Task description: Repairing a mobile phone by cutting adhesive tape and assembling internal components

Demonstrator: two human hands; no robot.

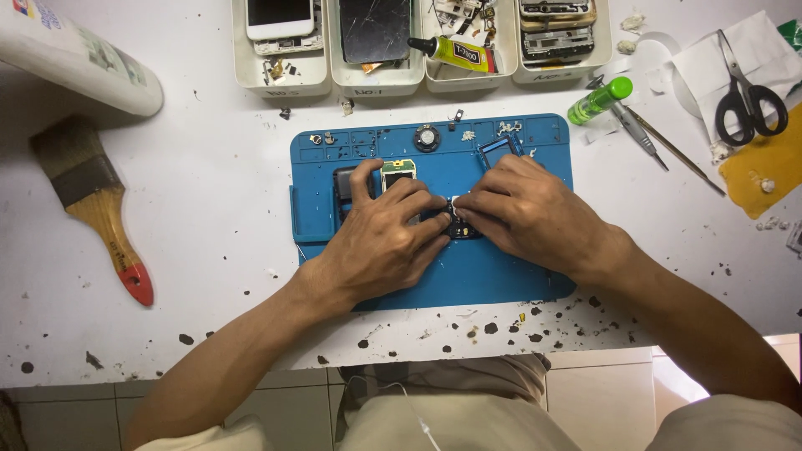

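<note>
A blue work mat (518, 276) lies in the middle of the white table. Both hands meet over its centre on a small dark phone part (461, 227). My left hand (380, 242) presses down on it from the left, fingers bent. From the right, my right hand (526, 209) pinches the same part with its fingertips. A dark phone body (343, 185) and a small green circuit board (398, 169) lie just behind my left hand. A blue-framed piece (499, 149) sits behind my right hand. Most of the part is hidden by my fingers.
Several white bins (376, 82) with phone parts and a glue tube (455, 53) line the back edge. A paintbrush (96, 205) and a white bottle (83, 63) lie left. A green bottle (599, 100), tweezers (668, 148), scissors (748, 98) and a yellow cloth (769, 167) lie right.
</note>
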